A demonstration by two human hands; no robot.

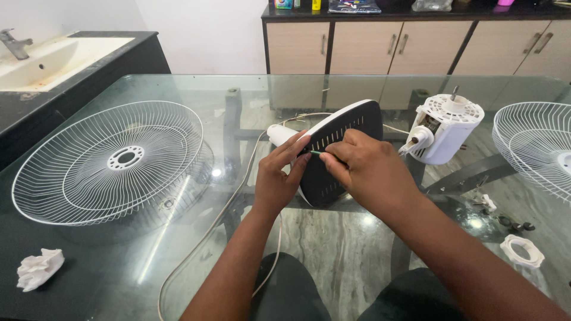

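A: Fan base (pixel 339 154), tipped up mid-table on the glass table (pixel 369 249) — right hand (pixel 372 169) pinched shut around a thin green screwdriver (pixel 317 153), tip at its dark underside.

B: And the left hand (pixel 279 175)?

A: Fingers curled, steadying the base's edge. Grilles (pixel 113 160) already off, motor (pixel 443 128) free at far right; base looks unopened yet.

Glossy glass table (pixel 369 249); matt black plastic fan base (pixel 345 128) (slotted); white wire grille (pixel 113 163).
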